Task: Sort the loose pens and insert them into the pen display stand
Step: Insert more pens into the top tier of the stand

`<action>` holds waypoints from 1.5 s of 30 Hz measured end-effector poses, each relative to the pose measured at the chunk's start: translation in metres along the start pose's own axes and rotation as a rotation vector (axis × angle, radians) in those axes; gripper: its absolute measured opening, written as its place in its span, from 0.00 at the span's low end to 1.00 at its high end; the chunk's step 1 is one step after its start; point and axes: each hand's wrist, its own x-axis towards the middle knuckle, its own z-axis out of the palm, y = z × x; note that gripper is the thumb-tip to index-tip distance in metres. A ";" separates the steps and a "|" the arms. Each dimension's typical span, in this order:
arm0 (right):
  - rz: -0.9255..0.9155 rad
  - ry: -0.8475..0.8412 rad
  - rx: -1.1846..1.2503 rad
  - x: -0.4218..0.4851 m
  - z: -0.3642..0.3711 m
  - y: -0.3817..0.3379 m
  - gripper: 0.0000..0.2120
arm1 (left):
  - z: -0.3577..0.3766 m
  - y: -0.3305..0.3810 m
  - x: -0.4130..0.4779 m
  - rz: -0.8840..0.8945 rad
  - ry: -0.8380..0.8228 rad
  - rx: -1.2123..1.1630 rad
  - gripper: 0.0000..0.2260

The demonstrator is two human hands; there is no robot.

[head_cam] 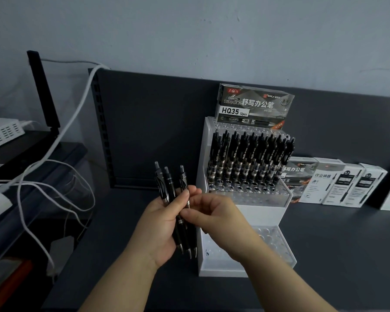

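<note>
My left hand [160, 224] grips three black click pens [167, 188] just left of the white pen display stand [257, 212], my right hand [214, 212] pinches the rightmost pen [183, 181] to pull it free, and next, I reckon, it needs lowering tip-down into a vacant front-tier hole.

Black on white, all over a dark grey shelf [324, 255]!
Loose pens [170, 199] are glossy black with silver bands and grey tops. The display stand [245, 262] is frosted white, its far rows full of matching black pens [250, 154]. Behind it, a grey-black box [254, 104] has a white HQ35 label and an orange corner. White boxes [338, 183] right, white cable [77, 113] left.
</note>
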 end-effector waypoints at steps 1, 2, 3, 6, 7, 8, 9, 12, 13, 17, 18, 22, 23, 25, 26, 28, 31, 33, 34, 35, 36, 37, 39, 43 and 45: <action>0.001 0.008 0.011 0.000 0.000 -0.001 0.01 | 0.000 0.000 0.000 0.000 0.001 0.008 0.13; -0.002 0.025 0.020 0.000 -0.001 -0.002 0.02 | 0.000 -0.001 0.000 0.002 0.001 0.016 0.14; -0.009 0.051 0.023 0.000 -0.003 -0.004 0.03 | 0.000 0.000 0.000 0.003 0.000 0.015 0.15; -0.083 0.242 -0.072 0.006 -0.015 -0.011 0.04 | -0.002 0.001 0.003 0.010 0.037 -0.008 0.14; -0.122 0.330 -0.103 0.009 -0.022 -0.013 0.04 | -0.003 0.002 0.003 0.011 0.064 0.003 0.11; -0.165 0.410 -0.121 0.012 -0.029 -0.017 0.03 | -0.003 0.003 0.003 0.011 0.094 0.026 0.09; -0.211 0.486 -0.140 0.015 -0.035 -0.019 0.03 | -0.002 0.004 0.002 0.010 0.118 0.051 0.09; -0.325 0.658 -0.223 0.024 -0.051 -0.025 0.03 | 0.000 0.003 0.003 0.018 0.144 0.079 0.10; -0.343 0.685 -0.261 0.027 -0.054 -0.025 0.02 | 0.001 0.002 0.003 0.018 0.151 0.066 0.11; -0.288 0.682 -0.416 0.036 -0.056 -0.019 0.03 | 0.007 0.004 0.003 0.005 0.177 -0.008 0.08; -0.265 0.661 -0.469 0.038 -0.055 -0.016 0.06 | 0.008 0.004 0.003 0.009 0.177 -0.011 0.07; -0.219 0.578 -0.658 0.040 -0.049 -0.006 0.10 | 0.009 0.004 0.003 0.033 0.173 -0.009 0.06; -0.209 0.574 -0.659 0.040 -0.047 -0.004 0.12 | 0.009 0.004 0.002 0.038 0.168 -0.006 0.06; -0.194 0.569 -0.657 0.041 -0.047 -0.002 0.13 | 0.009 0.004 0.002 0.049 0.157 0.004 0.05; -0.191 0.563 -0.674 0.042 -0.048 -0.001 0.12 | 0.009 0.004 0.002 0.057 0.154 0.009 0.05; -0.180 0.545 -0.727 0.043 -0.048 -0.002 0.11 | 0.010 0.003 0.001 0.071 0.150 0.015 0.05; -0.175 0.533 -0.762 0.044 -0.049 -0.003 0.10 | 0.013 0.004 0.000 0.094 0.144 0.035 0.05; -0.153 0.522 -0.780 0.046 -0.049 -0.002 0.10 | 0.014 0.003 0.000 0.108 0.139 0.050 0.07; -0.143 0.518 -0.789 0.047 -0.049 -0.001 0.10 | 0.014 0.003 -0.001 0.113 0.138 0.057 0.07; -0.135 0.516 -0.797 0.047 -0.050 -0.001 0.10 | 0.015 0.004 -0.001 0.118 0.138 0.059 0.08; -0.128 0.512 -0.801 0.047 -0.050 -0.002 0.10 | 0.015 0.004 -0.001 0.121 0.139 0.055 0.08; -0.124 0.505 -0.797 0.047 -0.051 -0.002 0.11 | 0.016 0.004 0.000 0.123 0.140 0.047 0.08; -0.133 0.501 -0.758 0.044 -0.051 -0.004 0.10 | 0.018 0.004 0.000 0.126 0.139 0.021 0.08; -0.248 0.540 -0.542 0.022 -0.045 -0.009 0.06 | 0.023 0.002 0.002 0.120 0.126 -0.050 0.09; -0.232 0.381 -0.440 0.007 -0.036 -0.012 0.06 | 0.027 0.000 0.002 0.117 0.104 -0.051 0.09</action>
